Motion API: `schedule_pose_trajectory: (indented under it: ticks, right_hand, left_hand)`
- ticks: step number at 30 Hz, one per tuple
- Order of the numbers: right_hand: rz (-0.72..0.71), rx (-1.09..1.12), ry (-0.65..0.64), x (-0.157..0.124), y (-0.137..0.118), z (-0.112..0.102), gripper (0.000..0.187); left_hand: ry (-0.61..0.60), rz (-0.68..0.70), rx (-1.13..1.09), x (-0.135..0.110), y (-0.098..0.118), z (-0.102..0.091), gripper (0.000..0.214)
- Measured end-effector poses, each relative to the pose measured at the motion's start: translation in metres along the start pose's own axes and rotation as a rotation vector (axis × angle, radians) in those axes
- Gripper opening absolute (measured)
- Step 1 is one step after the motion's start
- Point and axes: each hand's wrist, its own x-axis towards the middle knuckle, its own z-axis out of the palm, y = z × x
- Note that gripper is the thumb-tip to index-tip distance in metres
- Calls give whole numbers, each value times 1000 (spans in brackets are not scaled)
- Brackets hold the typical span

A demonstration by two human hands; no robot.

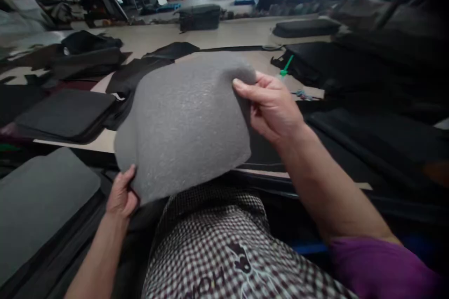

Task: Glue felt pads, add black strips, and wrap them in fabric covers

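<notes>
A grey, felt-like sheet with rounded corners (192, 121) is held up in front of my body, tilted, its face toward me. My right hand (271, 105) pinches its upper right corner, thumb on the near face and fingers behind. At the lower left edge my left hand (122, 194) is closed on the sheet, the thumb showing and the other fingers partly hidden. Along its left side the sheet seems folded or doubled. Just past my right hand, a green-handled tool (287, 65) stands up from the table.
A similar grey sheet (45, 196) lies at the left on dark material. Stacked dark pieces (66, 114) rest on the pale table (238, 32). More dark fabric (379, 140) covers the right side. A dark block-shaped bundle (199, 17) sits farther back.
</notes>
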Motion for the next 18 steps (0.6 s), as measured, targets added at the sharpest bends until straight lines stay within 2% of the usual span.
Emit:
schedule_pose_trajectory:
  ticks: [3, 5, 7, 10, 13, 16, 18]
  right_hand:
    - [-28, -256, 199, -16, 31, -68, 41]
    - [-15, -426, 282, -33, 57, -106, 42]
    - [15, -561, 344, -52, 84, -132, 39]
    - [64, -594, 436, -77, 116, -154, 43]
    - [121, -463, 449, -91, 135, -164, 73]
    - [142, -400, 427, -97, 142, -169, 92]
    - [114, -443, 431, -98, 143, -171, 84]
  left_hand:
    - [16, 50, -17, 38, 31, 5, 48]
    - [-37, 111, 75, 59, 49, 19, 58]
    - [-131, 148, 190, 75, 58, 43, 63]
    - [-228, 192, 303, 91, 55, 82, 67]
    - [-268, 229, 354, 101, 45, 110, 68]
    - [-294, 247, 402, 109, 39, 122, 67]
    - [-305, 244, 440, 113, 37, 124, 67]
